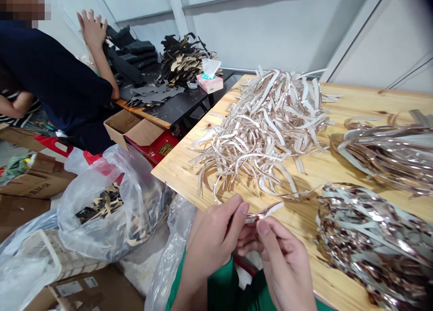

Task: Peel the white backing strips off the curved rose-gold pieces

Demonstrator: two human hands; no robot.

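Observation:
Between my two hands I hold a shiny rose-gold strip [259,215] with a whitish edge, just over the near edge of the wooden table [182,166]. My left hand [219,227] is closed around its left part. My right hand [282,250] pinches it between thumb and fingers, and the strip's right tip sticks out above. Directly beyond lies a loose, tangled pile of similar strips [267,117]. To the right are a dense heap of metallic pieces [372,239] and, farther back, a stack of long curved strips [389,153].
At the left a co-worker in dark clothing [64,85] is beside a black table [189,103] with cut dark pieces [182,58] and a tissue box [210,82]. Clear plastic bags [131,203], cardboard boxes [91,288] and a plastic crate [64,252] crowd the floor.

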